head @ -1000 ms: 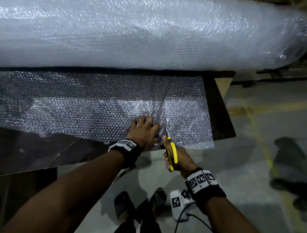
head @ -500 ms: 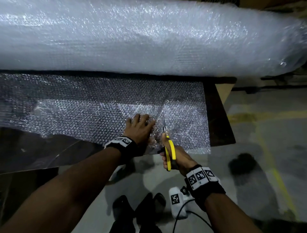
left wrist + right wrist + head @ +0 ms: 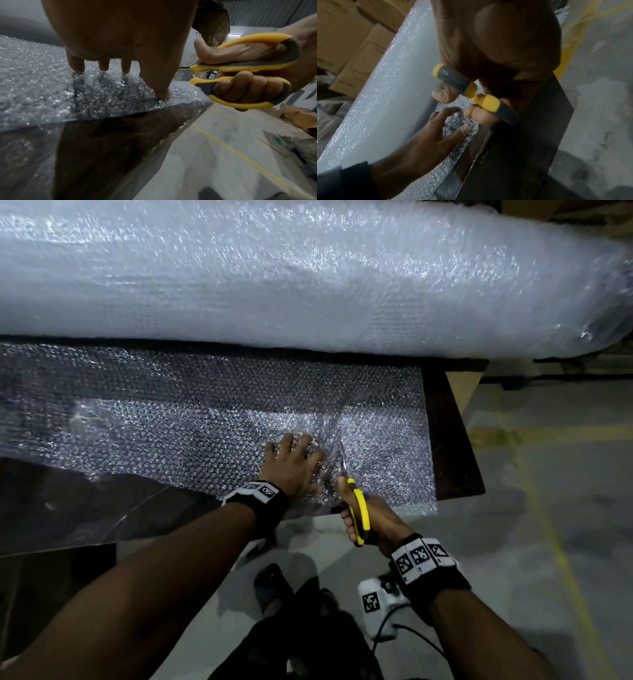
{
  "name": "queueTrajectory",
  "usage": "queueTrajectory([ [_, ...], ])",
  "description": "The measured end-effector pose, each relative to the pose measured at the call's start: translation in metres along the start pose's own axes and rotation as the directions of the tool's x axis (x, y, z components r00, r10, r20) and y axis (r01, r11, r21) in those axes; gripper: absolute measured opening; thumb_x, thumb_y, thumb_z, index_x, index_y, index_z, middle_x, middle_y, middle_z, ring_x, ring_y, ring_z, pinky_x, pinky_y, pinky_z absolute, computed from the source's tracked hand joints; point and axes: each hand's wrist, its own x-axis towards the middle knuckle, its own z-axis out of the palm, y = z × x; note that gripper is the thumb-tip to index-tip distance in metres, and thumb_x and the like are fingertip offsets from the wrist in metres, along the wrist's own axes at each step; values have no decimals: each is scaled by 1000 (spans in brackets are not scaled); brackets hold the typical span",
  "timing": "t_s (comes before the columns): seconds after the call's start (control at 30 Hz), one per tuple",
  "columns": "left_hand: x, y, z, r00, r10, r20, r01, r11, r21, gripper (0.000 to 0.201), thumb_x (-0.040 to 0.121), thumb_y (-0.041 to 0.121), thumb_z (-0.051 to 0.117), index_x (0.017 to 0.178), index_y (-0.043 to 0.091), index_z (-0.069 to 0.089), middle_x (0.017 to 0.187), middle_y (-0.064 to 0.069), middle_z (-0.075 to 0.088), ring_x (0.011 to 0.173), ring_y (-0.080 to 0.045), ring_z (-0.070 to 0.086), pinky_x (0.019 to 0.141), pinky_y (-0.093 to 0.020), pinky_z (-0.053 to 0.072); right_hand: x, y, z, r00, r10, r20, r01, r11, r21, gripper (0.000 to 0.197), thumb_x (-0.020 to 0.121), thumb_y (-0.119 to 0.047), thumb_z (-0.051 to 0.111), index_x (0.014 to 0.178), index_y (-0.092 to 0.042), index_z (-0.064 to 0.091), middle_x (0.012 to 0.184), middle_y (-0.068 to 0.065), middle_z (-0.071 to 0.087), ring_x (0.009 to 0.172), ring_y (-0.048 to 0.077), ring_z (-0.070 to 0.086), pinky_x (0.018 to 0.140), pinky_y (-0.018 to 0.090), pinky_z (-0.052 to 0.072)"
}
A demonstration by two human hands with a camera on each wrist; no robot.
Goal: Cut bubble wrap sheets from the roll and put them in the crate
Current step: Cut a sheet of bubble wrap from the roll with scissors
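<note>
R hand (image 3: 496, 44) grips scissors (image 3: 476, 94) over wrap (image 3: 457, 121).

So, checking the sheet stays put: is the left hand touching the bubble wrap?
Touching: the left wrist view shows the left hand fingertips pressing into the bubble wrap.

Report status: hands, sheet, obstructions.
Left hand flat, pressing the clear bubble wrap sheet onto the dark table. Right hand grips yellow-handled scissors, blades in the sheet. Nothing blocking.
</note>
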Motion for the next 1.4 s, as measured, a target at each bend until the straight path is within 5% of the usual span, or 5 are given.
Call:
queueTrajectory([
  [0.37, -9, 5, 1, 996, 68, -58, -63, 995, 82, 83, 92, 57, 56, 153, 17, 18, 162, -14, 4, 148, -41, 6, 114, -66, 16, -5, -3, -8, 1000, 12, 10, -12, 1000, -25, 69, 70, -75, 67, 70, -7, 57, 52, 5, 52, 42, 19, 49, 43, 24, 44],
  [0.63, -24, 6, 7, 977, 204, -64, -198, 976, 91, 69, 84, 52, 68, 140, 19, 46, 144, -14, 43, 132, -37, 40, 104, -61, 33, -12, 9, -14, 982, -12, 190, -3, 997, 77, 37, 83, -42, 76, 86, -9, 61, 69, 8, 56, 55, 21, 53, 54, 31, 50],
  [0.8, -25, 7, 4, 975, 209, -75, -203, 975, 90, 69, 85, 50, 69, 141, 19, 44, 147, -15, 38, 136, -37, 36, 108, -63, 30, -18, 17, -15, 974, -60, 216, 39, 994, 101, 22, 85, -31, 76, 85, -12, 65, 78, 13, 59, 63, 23, 56, 60, 32, 53],
  [1.03, -23, 8, 5, 982, 179, -59, -174, 982, 71, 66, 87, 51, 64, 141, 25, 39, 153, -10, 29, 140, -32, 28, 113, -59, 25, -20, 18, -13, 988, -156, 9, 154, 981, 115, 39, 76, -34, 83, 87, 1, 70, 79, 23, 67, 66, 28, 63, 65, 35, 57],
  [1.4, -20, 11, 4, 991, 127, -43, -123, 990, 74, 69, 85, 48, 68, 142, 26, 36, 152, -10, 27, 141, -35, 21, 110, -66, 23, -25, 10, -22, 994, -104, 25, 101, 988, 114, 86, 62, -70, 69, 101, 6, 68, 85, 21, 68, 72, 28, 66, 66, 37, 55],
])
